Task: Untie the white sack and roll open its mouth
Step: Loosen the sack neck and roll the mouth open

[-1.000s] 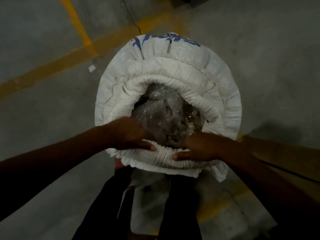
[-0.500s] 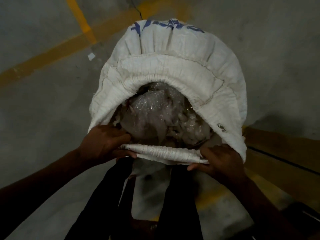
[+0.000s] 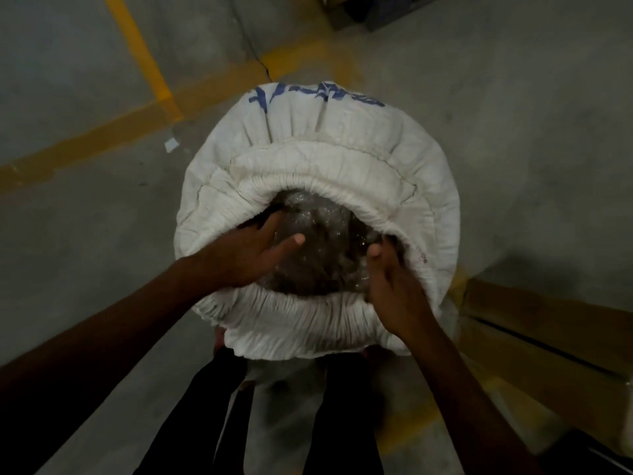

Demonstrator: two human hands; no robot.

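The white sack [image 3: 346, 145] stands upright on the floor in front of me, blue lettering on its far side. Its mouth is open, and the rolled cloth rim [image 3: 301, 315] forms a thick ring around the opening. Inside shows crumpled clear plastic over a dark filling [image 3: 322, 248]. My left hand [image 3: 246, 250] lies over the left inner edge with fingers spread, holding nothing. My right hand [image 3: 394, 286] is at the right inner edge, fingers apart, its fingertips partly hidden in the opening against the rim.
Grey concrete floor with yellow painted lines [image 3: 144, 63] at left and behind. A brown cardboard box [image 3: 548, 330] lies close on the right. My dark trouser legs [image 3: 205, 413] stand just below the sack. A dark box sits at the top edge.
Both hands have let go of the near rim they were gripping and moved up into the opening with fingers spread. The near rim now sits rolled lower and thicker.
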